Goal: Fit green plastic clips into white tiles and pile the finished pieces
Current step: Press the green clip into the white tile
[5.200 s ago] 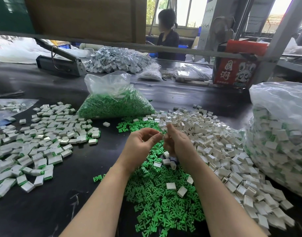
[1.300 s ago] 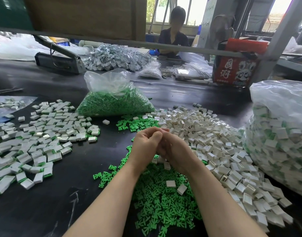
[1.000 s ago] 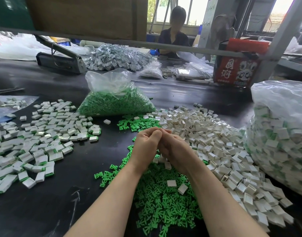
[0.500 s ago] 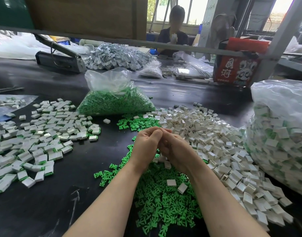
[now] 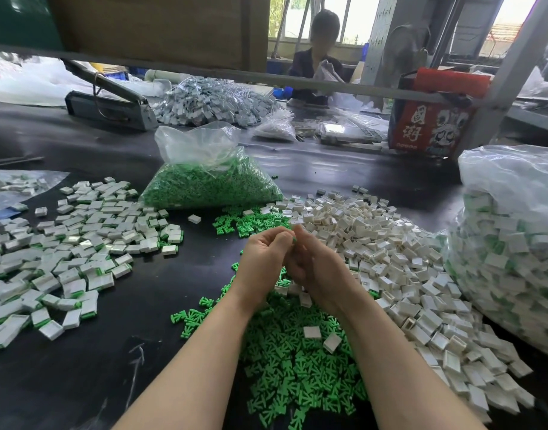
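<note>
left hand: bare left hand sat at frame centre, fingers curled inward toward the other hand; fingertips pinched a small green plastic clip, only a sliver visible; rest hidden
right hand: bare right hand pressed against the left one, fingers curled; whether it held anything could not be told, palm side hidden
loose clips: heap of loose green branched plastic clips lay on the black tabletop under both wrists, lower centre; smaller scatter above the hands; a few white tiles lay on top of the heap
empty tiles: big pile of white rectangular plastic tiles spread right of centre, touching the clip heap
finished pieces: spread of white tiles with green edges lay at left of frame, well apart from the hands
clip bag: clear plastic bag of green clips stood upper centre, top open and crumpled
finished bag: large clear bag of white-and-green pieces filled the right edge
background: grey heat-sealer tool upper left; heap of grey packed parts beside it; red printed carton upper right; a seated person at top centre behind the bench
</note>
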Tool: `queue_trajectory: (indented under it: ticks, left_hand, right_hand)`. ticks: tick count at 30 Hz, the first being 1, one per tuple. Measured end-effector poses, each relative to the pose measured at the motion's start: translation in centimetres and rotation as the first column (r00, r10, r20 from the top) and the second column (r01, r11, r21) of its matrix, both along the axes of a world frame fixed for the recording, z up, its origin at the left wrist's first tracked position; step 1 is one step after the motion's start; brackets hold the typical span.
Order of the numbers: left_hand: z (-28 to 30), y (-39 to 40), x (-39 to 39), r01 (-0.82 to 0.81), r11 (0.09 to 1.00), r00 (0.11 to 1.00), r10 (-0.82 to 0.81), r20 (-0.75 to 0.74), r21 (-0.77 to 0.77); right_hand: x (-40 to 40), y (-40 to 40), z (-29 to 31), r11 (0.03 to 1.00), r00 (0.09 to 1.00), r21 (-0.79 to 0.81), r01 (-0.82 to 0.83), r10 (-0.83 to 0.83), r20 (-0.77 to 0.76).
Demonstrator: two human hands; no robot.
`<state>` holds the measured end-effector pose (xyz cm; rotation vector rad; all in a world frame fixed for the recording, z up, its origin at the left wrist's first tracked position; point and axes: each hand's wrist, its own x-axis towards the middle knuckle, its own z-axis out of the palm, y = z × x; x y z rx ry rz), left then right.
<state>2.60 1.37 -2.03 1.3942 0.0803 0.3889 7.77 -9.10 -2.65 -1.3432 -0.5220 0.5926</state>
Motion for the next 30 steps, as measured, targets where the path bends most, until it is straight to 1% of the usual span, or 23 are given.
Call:
queue_trajectory:
  ticks: [5, 9, 11, 16, 20, 25, 28, 30]
  left_hand:
    - [-0.1, 0.6, 0.0, 0.033, 0.999, 0.999, -0.033, -0.007, -0.034]
    - [0.1, 1.0, -0.2, 0.129, 0.991, 0.992, -0.128, 0.013, -0.024]
    - [0.1, 1.1, -0.3, 0.151, 0.988, 0.988, -0.151, 0.016, -0.016]
    - [0.3, 1.0, -0.3, 0.156, 0.988, 0.987, -0.156, 0.022, -0.001]
    - [0.2, 1.0, -0.2, 0.121, 0.993, 0.993, -0.121, 0.008, -0.011]
    - [0.3, 1.1, -0.5, 0.151, 0.985, 0.988, -0.152, 0.007, 0.083]
    - [0.3, 1.1, -0.5, 0.124, 0.983, 0.992, -0.125, 0.002, 0.135]
    - [0.2, 1.2, -0.5, 0.111, 0.983, 0.994, -0.112, 0.002, 0.144]
  right_hand:
    - [0.2, -0.5, 0.2, 0.995, 0.997, 0.081, -0.049, 0.055, -0.062]
    - [0.3, -0.7, 0.5, 0.99, 0.989, 0.12, -0.072, 0.086, -0.117]
    - [0.2, -0.7, 0.6, 0.988, 0.986, 0.126, -0.085, 0.102, -0.133]
    - [0.2, -0.8, 0.6, 0.989, 0.983, 0.126, -0.075, 0.095, -0.159]
    - [0.2, -0.8, 0.7, 0.988, 0.981, 0.128, -0.085, 0.106, -0.165]
    - [0.1, -0.8, 0.8, 0.991, 0.985, 0.083, -0.104, 0.115, -0.131]
    - [0.0, -0.8, 0.7, 0.994, 0.987, 0.08, -0.079, 0.089, -0.137]
    - [0.0, -0.8, 0.8, 0.993, 0.986, 0.098, -0.067, 0.081, -0.145]
